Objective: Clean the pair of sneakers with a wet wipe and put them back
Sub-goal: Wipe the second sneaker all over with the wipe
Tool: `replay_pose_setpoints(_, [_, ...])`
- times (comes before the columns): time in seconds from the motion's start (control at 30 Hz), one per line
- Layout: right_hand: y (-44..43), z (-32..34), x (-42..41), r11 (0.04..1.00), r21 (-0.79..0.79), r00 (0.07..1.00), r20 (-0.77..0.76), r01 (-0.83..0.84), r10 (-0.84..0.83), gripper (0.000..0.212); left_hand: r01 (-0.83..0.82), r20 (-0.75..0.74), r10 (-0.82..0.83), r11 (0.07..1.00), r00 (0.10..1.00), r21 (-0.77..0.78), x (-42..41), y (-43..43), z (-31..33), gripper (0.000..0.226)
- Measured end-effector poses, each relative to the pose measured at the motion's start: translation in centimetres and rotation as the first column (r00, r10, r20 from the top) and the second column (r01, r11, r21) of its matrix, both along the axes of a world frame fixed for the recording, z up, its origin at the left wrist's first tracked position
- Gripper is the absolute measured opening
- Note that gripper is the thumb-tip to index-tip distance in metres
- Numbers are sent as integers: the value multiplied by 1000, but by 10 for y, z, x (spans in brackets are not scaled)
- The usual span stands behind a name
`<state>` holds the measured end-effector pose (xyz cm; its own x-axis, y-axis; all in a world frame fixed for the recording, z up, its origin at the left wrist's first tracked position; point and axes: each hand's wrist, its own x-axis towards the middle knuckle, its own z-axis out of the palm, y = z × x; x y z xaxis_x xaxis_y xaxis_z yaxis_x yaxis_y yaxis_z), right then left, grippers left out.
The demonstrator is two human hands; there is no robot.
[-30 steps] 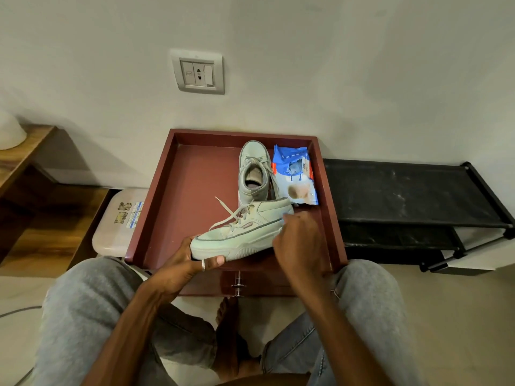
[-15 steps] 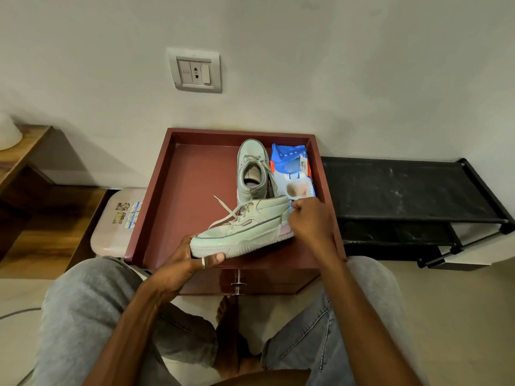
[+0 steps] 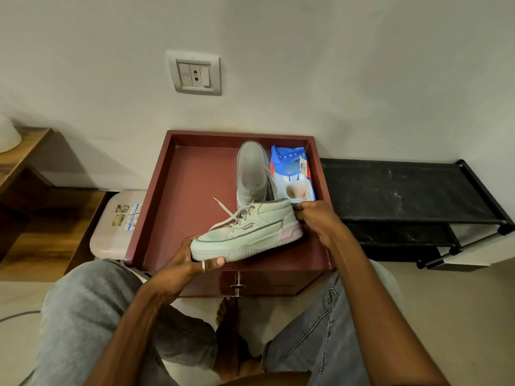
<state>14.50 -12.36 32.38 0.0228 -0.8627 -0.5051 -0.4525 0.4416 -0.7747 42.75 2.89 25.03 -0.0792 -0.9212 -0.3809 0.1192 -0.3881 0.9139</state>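
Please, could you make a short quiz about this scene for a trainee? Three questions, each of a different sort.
1. True or false: the left hand grips the held sneaker at its heel.
2. What lies beside the second sneaker in the tray? A) brush B) wipe pack C) sponge
3. Fill in: the right hand holds the held sneaker's ____.
Key: 1 false (toe); 2 B; 3 heel.

Matt leather-like sneaker, glossy plastic wipes pack, smooth lacquered wooden tray.
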Motion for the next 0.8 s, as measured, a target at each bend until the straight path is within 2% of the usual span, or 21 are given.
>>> replay_pose_setpoints(0.07, [12,-2,6,988,-156,981,-192,-3,-28,26,31,-10,-31,999,999,-9,3,0,-2,88])
replay_pose_setpoints(0.13, [34,-5,14,944,-331,934,-331,16,-132,25,47,-9,-47,999,999,-19,0,1,1,86])
replay_pose_setpoints(0.23, [68,-3,32,848,-523,884,-351,88,-309,21,58,-7,-58,997,998,-42,-4,1,8,78])
replay_pose_setpoints(0.33, [90,-1,63,771,-634,878,-402,-60,-262,28,81,10,-81,994,997,-71,-10,0,19,66])
replay_pose_setpoints(0.43, [123,1,105,707,-658,873,-473,-259,-120,42,68,30,-66,995,997,-72,-15,3,28,67])
replay_pose_setpoints(0.53, [147,1,122,592,-656,847,-523,-469,91,42,-4,93,5,1000,996,-18,-16,10,29,95])
replay_pose_setpoints(0.6, [139,-1,107,580,-629,832,-529,-518,169,41,-8,71,9,1000,997,-22,-15,9,27,87])
replay_pose_setpoints(0.67, [119,-4,79,598,-628,832,-541,-498,124,39,18,47,-15,997,999,-69,-14,5,29,66])
replay_pose_setpoints(0.8, [80,-6,35,619,-681,847,-529,-391,-46,35,41,37,-38,994,999,-105,-18,3,39,53])
